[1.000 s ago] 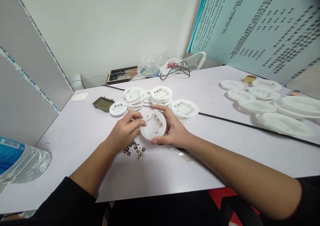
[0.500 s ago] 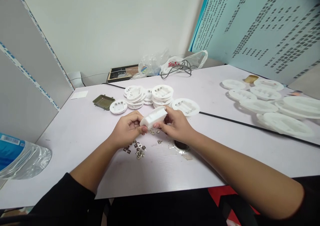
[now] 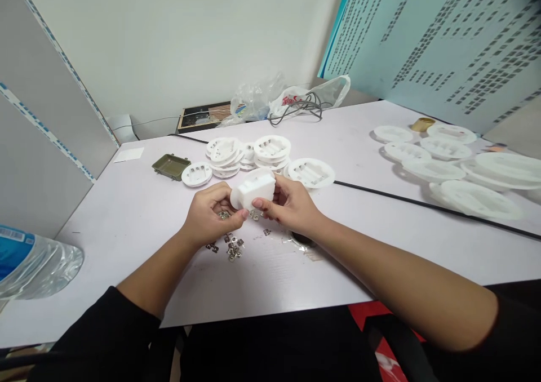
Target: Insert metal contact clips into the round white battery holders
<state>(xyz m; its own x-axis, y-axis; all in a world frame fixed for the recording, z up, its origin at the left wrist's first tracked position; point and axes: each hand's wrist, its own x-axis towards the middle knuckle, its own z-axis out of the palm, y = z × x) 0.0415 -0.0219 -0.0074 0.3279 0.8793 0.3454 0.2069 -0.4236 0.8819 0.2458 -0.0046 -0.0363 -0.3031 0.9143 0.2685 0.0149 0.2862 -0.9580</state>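
Note:
Both my hands grip a round white plastic battery holder, turned on its edge so that its flat back faces up and its compartments are hidden. My left hand holds one side and my right hand holds the other. Small metal battery clips lie in a loose heap on the table just below my left hand. A few more clips lie beneath the holder, between my hands.
Stacks of round holders and a single holder stand just beyond my hands, beside an olive-green box. White round covers lie at the right, past a black cable. A water bottle lies at the left.
The holder has gone from lying nearly flat in my hands to standing on its edge, raised slightly and turned. The view has shifted a little, so the table sits higher in the picture.

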